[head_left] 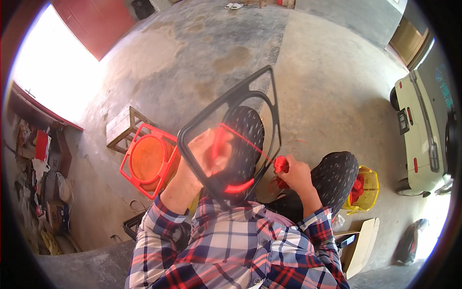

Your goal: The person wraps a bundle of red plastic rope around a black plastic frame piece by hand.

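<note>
While the black frame, angular outside with a curved inner rim, sits tilted above the knees mid-scene, the left hand shows blurred through it, half curled, grip unclear; the right hand closes around red string. Right, a yellow basket holds red material.

One left hand, one right hand, one black frame, one red frame, one wooden stool, two slippers, one car.
</note>
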`<state>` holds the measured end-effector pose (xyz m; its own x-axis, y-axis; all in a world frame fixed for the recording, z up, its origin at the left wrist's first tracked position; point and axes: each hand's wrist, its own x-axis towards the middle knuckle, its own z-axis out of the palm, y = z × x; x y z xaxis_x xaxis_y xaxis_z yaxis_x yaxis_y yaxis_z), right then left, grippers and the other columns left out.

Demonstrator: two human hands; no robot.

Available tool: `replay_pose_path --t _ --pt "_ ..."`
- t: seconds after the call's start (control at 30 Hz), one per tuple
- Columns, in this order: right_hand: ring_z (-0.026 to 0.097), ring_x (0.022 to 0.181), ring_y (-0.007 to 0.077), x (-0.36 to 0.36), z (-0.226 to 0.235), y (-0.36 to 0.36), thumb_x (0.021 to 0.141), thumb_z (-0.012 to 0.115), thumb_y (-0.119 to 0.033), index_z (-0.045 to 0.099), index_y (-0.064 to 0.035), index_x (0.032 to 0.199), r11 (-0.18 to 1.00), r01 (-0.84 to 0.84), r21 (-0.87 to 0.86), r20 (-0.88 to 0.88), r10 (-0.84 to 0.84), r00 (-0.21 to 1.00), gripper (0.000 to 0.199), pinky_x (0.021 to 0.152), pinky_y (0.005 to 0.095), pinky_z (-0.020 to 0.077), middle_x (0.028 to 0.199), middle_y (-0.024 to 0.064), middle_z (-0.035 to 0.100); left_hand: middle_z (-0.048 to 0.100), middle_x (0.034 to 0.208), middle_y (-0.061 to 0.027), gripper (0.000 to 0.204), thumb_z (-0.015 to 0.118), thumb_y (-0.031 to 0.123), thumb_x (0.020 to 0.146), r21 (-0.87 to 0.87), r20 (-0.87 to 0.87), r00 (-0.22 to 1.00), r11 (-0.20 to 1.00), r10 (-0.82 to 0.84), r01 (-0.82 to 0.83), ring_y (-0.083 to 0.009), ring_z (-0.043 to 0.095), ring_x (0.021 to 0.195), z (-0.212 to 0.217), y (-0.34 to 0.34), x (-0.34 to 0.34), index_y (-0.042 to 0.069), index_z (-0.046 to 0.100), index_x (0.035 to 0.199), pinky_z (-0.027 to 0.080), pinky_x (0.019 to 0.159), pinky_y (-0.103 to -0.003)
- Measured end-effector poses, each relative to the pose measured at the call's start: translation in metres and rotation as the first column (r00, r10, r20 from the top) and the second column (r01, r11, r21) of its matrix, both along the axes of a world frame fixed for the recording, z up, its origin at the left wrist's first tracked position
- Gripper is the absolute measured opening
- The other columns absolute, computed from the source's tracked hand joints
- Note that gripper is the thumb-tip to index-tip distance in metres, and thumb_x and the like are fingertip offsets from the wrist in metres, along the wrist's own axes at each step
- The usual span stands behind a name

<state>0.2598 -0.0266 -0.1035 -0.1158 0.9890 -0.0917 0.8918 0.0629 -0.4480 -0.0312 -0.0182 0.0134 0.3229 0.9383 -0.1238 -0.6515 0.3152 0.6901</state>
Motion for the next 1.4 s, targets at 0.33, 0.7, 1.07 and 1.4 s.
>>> replay_pose_path --t 0.33,0.7,1.07,1.4 --pt "0.065 0.08 0.0351 -0.009 0.014 -0.007 0.071 0.073 -0.04 0.063 -0.0077 0.099 0.96 -0.116 -0.256 0.019 0.125 0.992 0.044 0.071 0.0433 0.0515 0.081 0.0185 0.066 0.063 0.102 -0.0141 0.038 0.051 0.023 0.097 0.02 -0.075 0.997 1.0 0.023 -0.022 -0.0114 0.05 0.062 0.017 -0.007 0.012 0.0 0.053 0.127 0.039 0.048 -0.023" --pt "0.058 0.093 0.0132 -0.063 0.119 0.047 0.083 0.073 -0.014 0.063 -0.0019 0.105 0.977 -0.172 -0.123 -0.961 -0.16 -0.225 0.027 0.082 0.0264 0.0466 0.104 0.0038 0.061 0.059 0.087 -0.0252 0.065 0.046 0.059 0.089 -0.18 0.203 0.915 0.905 -0.349 0.386 -0.0256 0.051 0.055 0.035 -0.026 0.057 0.0 0.057 0.114 0.036 0.042 -0.033" --pt "0.054 0.106 0.0128 -0.051 0.096 0.041 0.083 0.067 -0.013 0.055 -0.003 0.123 0.99 -0.142 -0.021 -1.0 -0.023 -0.008 0.043 0.093 0.0281 0.042 0.114 0.0007 0.057 0.064 0.088 -0.0139 0.023 0.06 -0.003 0.081 -0.285 0.293 0.956 0.954 -0.009 0.097 -0.023 0.064 0.07 0.004 -0.021 0.044 -0.003 0.061 0.104 0.051 0.057 -0.031" --pt "0.058 0.11 0.0208 -0.054 0.094 0.0 0.073 0.068 0.007 0.051 -0.0036 0.122 0.99 -0.078 0.121 -0.984 0.109 -0.138 0.053 0.095 0.0366 0.0463 0.114 0.0085 0.059 0.062 0.099 -0.0069 0.039 0.064 0.006 0.082 -0.115 0.103 0.995 0.993 -0.012 0.023 -0.0169 0.061 0.08 -0.003 -0.009 0.04 0.007 0.054 0.12 0.049 0.063 -0.028"
